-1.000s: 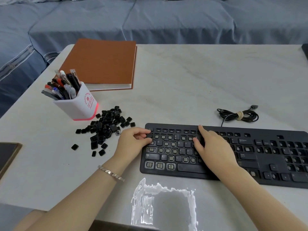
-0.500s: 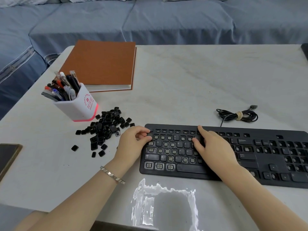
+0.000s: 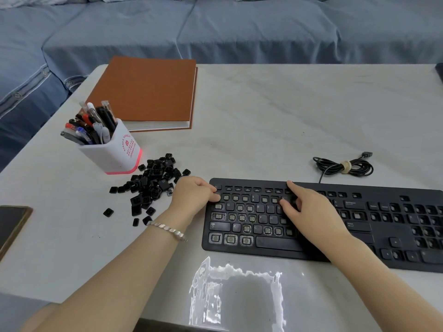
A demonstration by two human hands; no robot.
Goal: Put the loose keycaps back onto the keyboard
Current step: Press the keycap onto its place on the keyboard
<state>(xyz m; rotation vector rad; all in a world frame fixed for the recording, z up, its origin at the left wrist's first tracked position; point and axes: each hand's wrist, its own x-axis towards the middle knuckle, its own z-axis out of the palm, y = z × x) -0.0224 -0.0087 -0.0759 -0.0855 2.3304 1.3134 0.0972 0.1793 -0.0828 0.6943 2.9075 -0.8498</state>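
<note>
The black keyboard [image 3: 359, 236] lies at the front right of the table; many key spots on its left half are bare. A heap of loose black keycaps [image 3: 153, 183] lies on the table to its left. My left hand [image 3: 191, 200] sits at the keyboard's top-left corner, its fingers curled. Its thumb and forefinger pinch at the key spot under Esc, and what they hold is mostly hidden. My right hand [image 3: 309, 212] lies over the keyboard's middle with its forefinger stretched to the function row. Its thumb presses on the number row.
A white pen holder [image 3: 115, 152] full of pens stands behind the keycap heap, and a brown notebook [image 3: 148, 92] lies farther back. The coiled keyboard cable [image 3: 342, 166] rests behind the keyboard. A phone [image 3: 12, 224] lies at the left edge. A blue sofa runs behind the table.
Both hands stay almost where they were. The right thumb has shifted slightly on the number row.
</note>
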